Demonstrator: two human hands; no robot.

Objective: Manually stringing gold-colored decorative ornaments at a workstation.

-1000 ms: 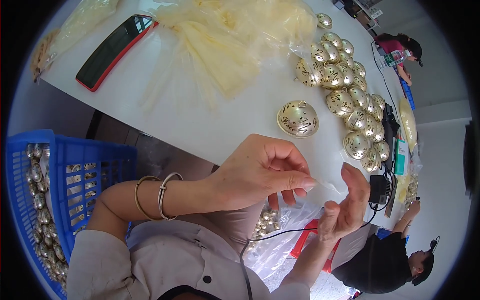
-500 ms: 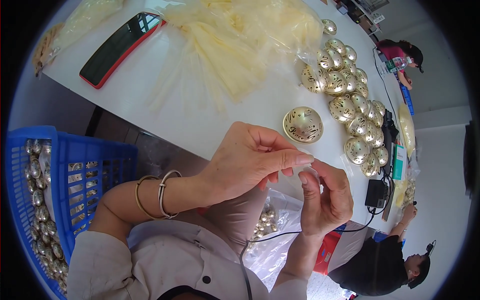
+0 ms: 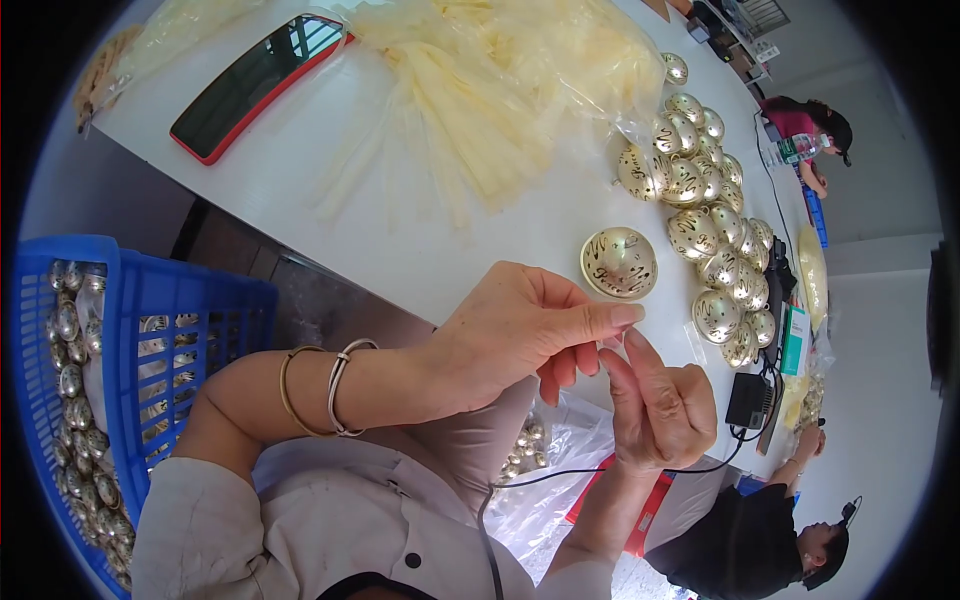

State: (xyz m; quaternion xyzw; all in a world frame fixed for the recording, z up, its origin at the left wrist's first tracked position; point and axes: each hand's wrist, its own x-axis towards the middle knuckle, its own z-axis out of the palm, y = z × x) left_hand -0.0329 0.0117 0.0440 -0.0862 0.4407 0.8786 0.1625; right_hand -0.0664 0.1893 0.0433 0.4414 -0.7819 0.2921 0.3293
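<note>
My left hand (image 3: 520,335), with two bracelets on its wrist, pinches thumb against forefinger just in front of the table edge. Facing it, my right hand (image 3: 660,405) also has thumb and forefinger pressed together, and the fingertips of both hands almost meet. Whatever they hold is thin or tiny, and I cannot make it out. Just beyond the fingertips, a gold ball ornament (image 3: 619,263) with dark lettering and small cutouts rests alone on the white table (image 3: 500,235). More of these gold ornaments (image 3: 692,232) lie in a long cluster to its right.
A pale yellow film bag (image 3: 470,110) spreads over the table beside a black-and-red phone (image 3: 255,90). At left, a blue crate (image 3: 190,300) holds many metallic balls. A cable crosses my lap to a black adapter (image 3: 748,400). Two people (image 3: 740,540) sit along the right side.
My hands have shifted slightly in the picture, and the translucent bit seen between my fingers before is now hardly visible. The view has moved a little; the ornaments lie as before.
</note>
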